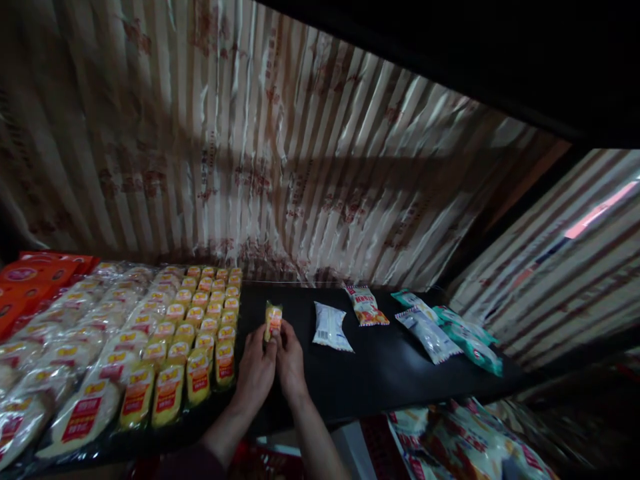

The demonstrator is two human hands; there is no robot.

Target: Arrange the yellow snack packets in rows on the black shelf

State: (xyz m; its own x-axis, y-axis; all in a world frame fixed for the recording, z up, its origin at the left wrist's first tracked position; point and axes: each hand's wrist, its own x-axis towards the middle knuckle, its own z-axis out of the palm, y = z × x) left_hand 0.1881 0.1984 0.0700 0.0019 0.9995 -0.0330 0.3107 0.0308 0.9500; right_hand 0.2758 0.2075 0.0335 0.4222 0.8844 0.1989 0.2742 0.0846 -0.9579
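Both my hands meet over the dark shelf around one small snack in a yellow wrapper with an orange-red label, held upright. My left hand grips it from the left, fingers closed at its lower part. From the right, my right hand pinches the same wrapper. Just left of my hands stand rows of matching yellow packs, several deep. To the right of my hands lies a white packet with a barcode facing up.
Round clear-wrapped cakes and orange packages fill the shelf's left side. A red-and-white snack bag, a silvery packet and green packets lie at right. Larger bags sit below the front edge. Striped sheeting hangs behind.
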